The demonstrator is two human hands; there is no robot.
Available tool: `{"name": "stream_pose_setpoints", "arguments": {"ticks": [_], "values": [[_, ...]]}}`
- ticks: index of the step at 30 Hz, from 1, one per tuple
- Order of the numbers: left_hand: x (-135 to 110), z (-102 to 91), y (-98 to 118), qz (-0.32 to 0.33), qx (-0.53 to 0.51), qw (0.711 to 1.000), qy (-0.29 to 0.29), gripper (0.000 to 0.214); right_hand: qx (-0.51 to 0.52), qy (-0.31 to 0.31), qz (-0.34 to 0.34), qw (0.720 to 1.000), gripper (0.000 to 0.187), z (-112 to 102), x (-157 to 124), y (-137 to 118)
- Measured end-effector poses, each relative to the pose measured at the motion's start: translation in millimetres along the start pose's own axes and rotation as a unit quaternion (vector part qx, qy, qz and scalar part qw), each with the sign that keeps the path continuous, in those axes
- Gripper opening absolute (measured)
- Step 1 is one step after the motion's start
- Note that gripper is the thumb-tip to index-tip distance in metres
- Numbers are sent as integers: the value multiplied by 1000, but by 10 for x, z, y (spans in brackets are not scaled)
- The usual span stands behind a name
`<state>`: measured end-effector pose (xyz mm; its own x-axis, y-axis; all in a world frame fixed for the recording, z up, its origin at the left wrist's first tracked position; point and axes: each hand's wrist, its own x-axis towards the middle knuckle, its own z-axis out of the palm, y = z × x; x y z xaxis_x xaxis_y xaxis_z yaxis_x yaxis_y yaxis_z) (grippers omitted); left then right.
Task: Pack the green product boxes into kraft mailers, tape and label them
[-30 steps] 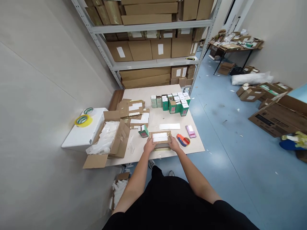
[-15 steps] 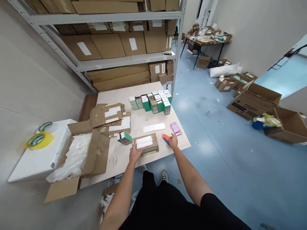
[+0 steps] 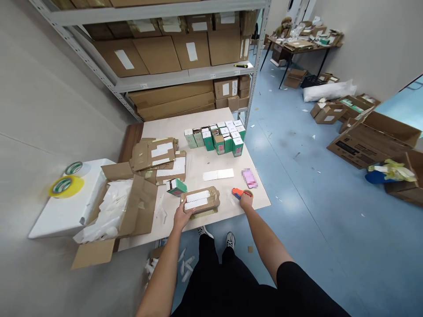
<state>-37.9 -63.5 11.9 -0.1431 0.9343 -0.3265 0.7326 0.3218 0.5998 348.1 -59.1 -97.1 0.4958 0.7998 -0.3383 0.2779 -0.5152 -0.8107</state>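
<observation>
My left hand (image 3: 181, 215) grips the left end of a small cardboard box (image 3: 211, 200) with white labels on top, at the table's near edge. The fingers lie over the box's corner. In my right hand (image 3: 246, 201) is an orange and blue tape dispenser (image 3: 237, 193), apart from the box and to its right; its tape roll shows beside my fingers. Left of the cardboard box, a green and white carton (image 3: 176, 187) lies tilted. Beyond the box is a white paper strip (image 3: 218, 174), with a blurred pink item (image 3: 249, 178) farther right.
Several green and white cartons (image 3: 227, 144) stand at the back of the table (image 3: 194, 165). Flattened cardboard (image 3: 142, 155) lies to the left, near an open carton of white packing (image 3: 145, 207). Tape rolls (image 3: 66, 186) sit on a white box. Shelving (image 3: 185, 75) rises behind.
My right hand has shifted slightly with the tape dispenser, whose roll now shows. My left hand remains on the cardboard box, which has tipped a little. The whole view has shifted slightly.
</observation>
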Motion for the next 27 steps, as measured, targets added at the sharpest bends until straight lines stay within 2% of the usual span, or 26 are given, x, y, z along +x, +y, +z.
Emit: {"name": "stream_pose_setpoints", "arguments": {"ticks": [3,6,8,11,14,17,22,27], "values": [[3,13,18,-2,-4,1000,4,85,-10,36,-13,999,22,-91,-53,-52],[46,83,135,6,-7,1000,1,86,-35,87,-57,994,20,-267,-132,-153],[69,177,248,18,-19,1000,-12,90,-50,120,-95,987,23,-411,-189,-255],[56,381,397,40,-60,997,-27,100,-17,129,-145,981,23,-591,-294,-456],[-9,573,436,36,-93,995,-21,112,64,94,-163,980,25,-636,-455,-685],[-81,662,382,33,-104,994,-25,114,128,20,-145,981,32,-522,-677,-896],[-119,609,361,38,-74,996,-12,103,231,-118,-138,956,41,-236,-993,-1090],[-74,493,404,27,-47,998,-22,94,285,-207,-100,931,43,-36,-1019,-1145]]}}
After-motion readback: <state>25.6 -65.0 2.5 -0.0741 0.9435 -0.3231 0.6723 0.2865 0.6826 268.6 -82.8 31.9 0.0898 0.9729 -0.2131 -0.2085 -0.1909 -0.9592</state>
